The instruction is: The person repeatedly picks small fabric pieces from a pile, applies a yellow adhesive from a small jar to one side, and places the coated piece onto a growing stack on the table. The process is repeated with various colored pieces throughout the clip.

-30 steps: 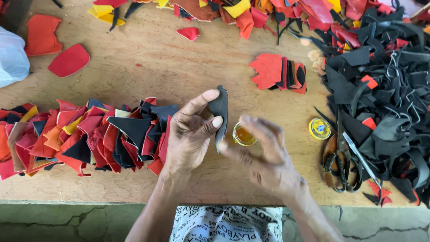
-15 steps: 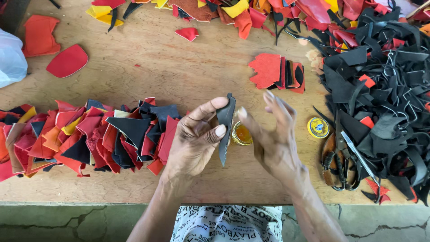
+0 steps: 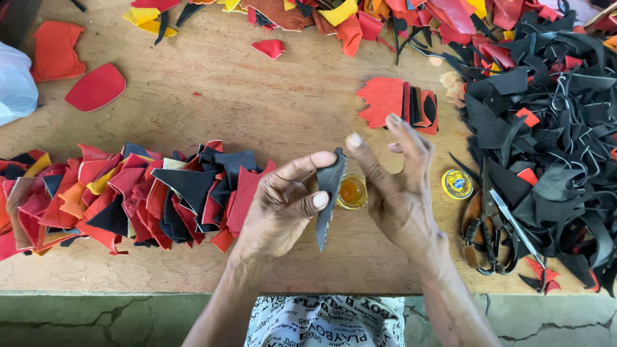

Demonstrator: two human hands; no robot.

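Matt black leather piece [image 3: 329,193]; worn wooden table [image 3: 257,103].

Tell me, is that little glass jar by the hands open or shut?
Open. The small jar shows amber contents from above with no lid on it; a yellow lid lies apart on the wooden table.

Leather workshop: offcut piles [image 3: 546,128], scissors [image 3: 488,238], wooden bench [image 3: 257,103].

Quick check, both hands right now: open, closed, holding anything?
Left hand: closed on a dark grey, pointed leather piece, pinched between thumb and fingers.
Right hand: open, fingers spread, holding nothing, just beside the piece.
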